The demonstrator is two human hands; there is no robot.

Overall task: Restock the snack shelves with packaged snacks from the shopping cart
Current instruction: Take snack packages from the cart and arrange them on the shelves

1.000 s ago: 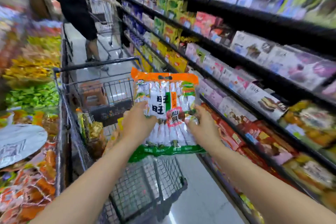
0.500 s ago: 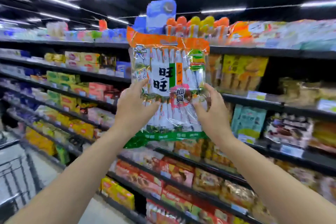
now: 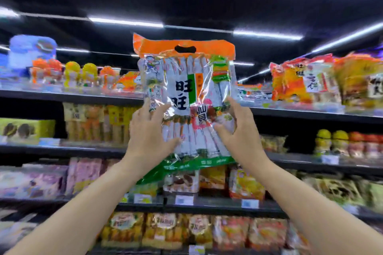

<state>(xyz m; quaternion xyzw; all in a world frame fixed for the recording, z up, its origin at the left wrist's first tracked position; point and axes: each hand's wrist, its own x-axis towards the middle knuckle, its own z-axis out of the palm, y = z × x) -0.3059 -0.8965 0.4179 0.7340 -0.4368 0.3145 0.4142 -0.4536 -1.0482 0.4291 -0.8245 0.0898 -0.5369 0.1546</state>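
Head view: a large snack bag (image 3: 186, 97) stands upright in the middle of the picture, held up in front of the shelves (image 3: 83, 97) with both arms stretched forward. The bag has an orange top strip with a dark handle slot, a clear middle showing rows of white wrapped pieces with big black characters, and a green bottom strip.

The left hand (image 3: 148, 136) grips the bag's lower left side, at about 8 o'clock from the bag's centre. Its thumb is curled across the front of the bag and the fingers reach up along the left edge. The right hand (image 3: 241, 134) grips the lower right side, at about 4 o'clock, thumb bent onto the front and fingers spread wide along the right edge. How the fingertips lie behind the bag cannot be told.

The bag's upper half overlaps the top shelf level; whether it touches the shelf cannot be told. At 10 o'clock on the top shelf stand blurred orange and yellow packs (image 3: 70, 72), with a blue box (image 3: 31, 51) beyond them. At 2 o'clock sit red and orange bags (image 3: 306, 78). Lower shelves at 6 o'clock hold more blurred orange packets (image 3: 165, 230). Strip lights (image 3: 126, 21) run across the dark ceiling at 12 o'clock.
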